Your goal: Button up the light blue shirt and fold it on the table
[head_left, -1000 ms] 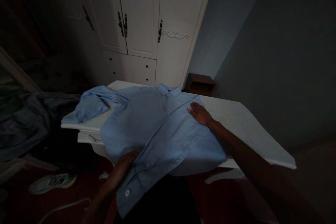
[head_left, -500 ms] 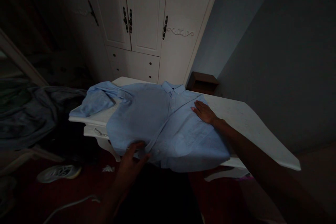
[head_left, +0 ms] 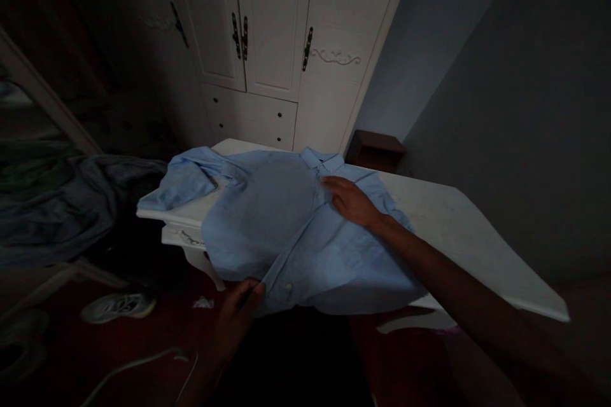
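A light blue button-up shirt lies spread over a white table, its collar toward the far edge and its hem hanging over the near edge. One sleeve lies bunched on the left end of the table. At the lower front hem, my left hand pinches the edge of the shirt's front placket. My right hand is at the upper front, just below the collar, fingers stretched out over the button line. Whether its fingertips press the cloth is hard to tell in the dim light.
Behind the table stands a white wardrobe with dark handles. A small brown box-like cabinet is by the wall. Clothes are heaped at the left. A sneaker and a white cord lie on the red floor.
My right hand has moved left from the shirt's right side to the button line near the collar. My left hand has closed on the placket edge at the hem.
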A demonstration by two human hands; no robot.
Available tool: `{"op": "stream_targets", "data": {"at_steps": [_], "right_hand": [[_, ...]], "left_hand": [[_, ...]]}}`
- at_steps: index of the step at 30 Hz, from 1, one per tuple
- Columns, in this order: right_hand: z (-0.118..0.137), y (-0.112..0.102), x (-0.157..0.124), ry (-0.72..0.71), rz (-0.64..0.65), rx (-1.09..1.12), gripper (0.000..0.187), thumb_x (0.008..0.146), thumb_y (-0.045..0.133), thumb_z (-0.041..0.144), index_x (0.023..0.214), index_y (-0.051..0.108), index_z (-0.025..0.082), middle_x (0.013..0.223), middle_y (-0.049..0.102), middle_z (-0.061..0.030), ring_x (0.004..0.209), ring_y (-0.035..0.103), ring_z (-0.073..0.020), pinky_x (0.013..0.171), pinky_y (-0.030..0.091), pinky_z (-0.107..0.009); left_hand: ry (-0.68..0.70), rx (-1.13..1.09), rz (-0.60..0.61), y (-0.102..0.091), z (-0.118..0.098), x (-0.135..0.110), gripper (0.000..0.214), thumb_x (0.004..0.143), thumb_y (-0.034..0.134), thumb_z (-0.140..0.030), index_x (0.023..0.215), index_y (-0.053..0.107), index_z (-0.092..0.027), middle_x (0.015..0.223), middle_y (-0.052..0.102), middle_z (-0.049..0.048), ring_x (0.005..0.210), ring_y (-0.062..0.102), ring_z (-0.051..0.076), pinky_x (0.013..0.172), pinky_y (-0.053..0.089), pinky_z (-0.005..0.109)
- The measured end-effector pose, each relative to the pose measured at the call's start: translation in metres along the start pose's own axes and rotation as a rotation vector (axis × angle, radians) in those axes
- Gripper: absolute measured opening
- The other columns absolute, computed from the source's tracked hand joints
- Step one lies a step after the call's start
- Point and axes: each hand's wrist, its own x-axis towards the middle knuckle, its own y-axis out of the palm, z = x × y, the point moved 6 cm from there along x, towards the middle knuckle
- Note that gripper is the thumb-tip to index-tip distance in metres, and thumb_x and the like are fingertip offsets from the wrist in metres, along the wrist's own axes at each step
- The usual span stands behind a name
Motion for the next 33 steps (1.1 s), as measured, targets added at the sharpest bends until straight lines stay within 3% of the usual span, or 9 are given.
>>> {"op": "stream_targets", "data": {"at_steps": [2,5,9,12,16,20,24,28,33], "right_hand": [[0.042,0.004,-0.004,-0.264,0.036,0.083,0.042,0.099,0.036,0.026,0.137,0.05,0.017,0.147,0.045,-0.009,0.14,0.034,-0.0197,0.116,0.031,-0.043],[0.076,0.014,-0.021,-0.435,0.153,0.137,0.049,0.099,0.041,0.042,0.141,0.045,0.017,0.152,0.037,-0.0102,0.145,0.023,-0.0204,0.118,0.025,-0.045],[0.075,0.031,-0.043,-0.382,0.318,0.168,0.061,0.098,0.041,0.049,0.149,0.03,0.018,0.156,0.028,-0.0121,0.147,0.016,-0.0217,0.119,0.019,-0.047],[0.067,0.036,-0.049,-0.321,0.337,0.217,0.063,0.098,0.04,0.049,0.151,0.024,0.021,0.157,0.024,-0.0107,0.147,0.014,-0.022,0.12,0.017,-0.048],[0.059,0.03,-0.043,-0.237,0.222,0.315,0.052,0.1,0.036,0.043,0.148,0.034,0.022,0.153,0.036,-0.0104,0.144,0.028,-0.0207,0.117,0.028,-0.047],[0.052,0.02,-0.03,-0.195,0.08,0.309,0.044,0.098,0.043,0.04,0.137,0.051,0.02,0.125,0.062,-0.0125,0.117,0.055,-0.0227,0.102,0.045,-0.045],[0.052,0.017,-0.018,-0.282,0.038,0.275,0.032,0.095,0.05,0.038,0.118,0.065,0.02,0.104,0.067,-0.0093,0.099,0.059,-0.0219,0.092,0.047,-0.043],[0.054,0.022,-0.006,-0.333,0.044,0.33,0.027,0.096,0.05,0.036,0.094,0.069,0.019,0.088,0.067,-0.0068,0.087,0.058,-0.0195,0.085,0.046,-0.039],[0.054,0.026,0.004,-0.301,0.065,0.443,0.033,0.098,0.045,0.04,0.082,0.063,0.018,0.08,0.064,-0.0056,0.079,0.056,-0.018,0.079,0.045,-0.035]], "left_hand": [[-0.068,-0.068,0.013,0.001,0.0,-0.002,0.049,0.073,0.06,-0.064,0.065,0.057,-0.016,0.061,0.047,-0.0024,0.058,0.043,0.011,0.052,0.036,0.021],[-0.146,-0.137,-0.01,-0.001,0.001,-0.003,0.051,0.069,0.063,-0.066,0.064,0.055,-0.016,0.058,0.044,-0.004,0.054,0.04,0.009,0.049,0.033,0.019],[-0.175,-0.124,-0.02,-0.004,0.004,0.0,0.049,0.067,0.066,-0.064,0.069,0.06,-0.016,0.057,0.051,-0.0035,0.051,0.046,0.01,0.047,0.036,0.02],[-0.109,-0.061,-0.056,-0.004,0.003,0.002,0.046,0.063,0.072,-0.056,0.088,0.063,-0.017,0.075,0.067,0.0021,0.067,0.063,0.017,0.056,0.049,0.024],[0.078,0.176,-0.185,-0.008,-0.003,0.004,0.051,0.063,0.076,-0.047,0.106,0.063,-0.021,0.093,0.072,0.0045,0.086,0.069,0.023,0.068,0.056,0.029],[0.333,0.445,-0.176,-0.006,-0.013,0.004,0.022,0.081,0.062,-0.042,0.089,0.07,-0.023,0.085,0.075,0.0016,0.077,0.071,0.018,0.073,0.056,0.026],[0.493,0.557,-0.233,-0.01,-0.025,-0.003,0.023,0.086,0.057,-0.039,0.087,0.072,-0.022,0.08,0.075,0.0014,0.069,0.071,0.016,0.069,0.055,0.024],[0.451,0.61,-0.22,-0.009,-0.03,-0.008,0.029,0.083,0.062,-0.047,0.094,0.07,-0.022,0.077,0.074,0.0016,0.067,0.07,0.016,0.06,0.053,0.022],[0.388,0.641,-0.161,-0.007,-0.027,-0.007,0.039,0.079,0.064,-0.05,0.107,0.064,-0.023,0.069,0.069,-0.0009,0.06,0.067,0.015,0.055,0.05,0.021]]}}
